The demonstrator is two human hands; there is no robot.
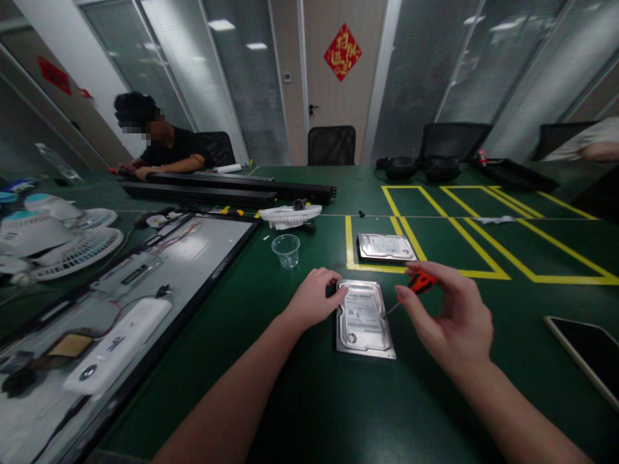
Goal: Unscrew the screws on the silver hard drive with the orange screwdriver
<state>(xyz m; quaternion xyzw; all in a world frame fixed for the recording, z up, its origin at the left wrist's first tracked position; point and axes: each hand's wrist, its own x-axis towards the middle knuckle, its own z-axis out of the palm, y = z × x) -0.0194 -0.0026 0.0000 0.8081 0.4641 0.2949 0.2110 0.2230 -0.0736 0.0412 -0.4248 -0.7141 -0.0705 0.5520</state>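
A silver hard drive (363, 325) with a white label lies flat on the green table in front of me. My left hand (313, 299) grips its far left corner, thumb on the top face and fingers at the edge. In my right hand (454, 319) is a screwdriver (420, 283) with a red and black handle, pinched between thumb and fingers. Its thin shaft slants down left, and the tip meets the drive's right edge; what it touches there is too small to tell. Just beyond sits a second hard drive (385, 247), untouched.
A clear plastic cup (286, 251) and a white fan-like part (290, 216) stand beyond my left hand. At left lies a large opened panel (213, 241) with a white device (118, 345) on it. A phone (590, 354) lies right. Across the table sits a person (169, 145).
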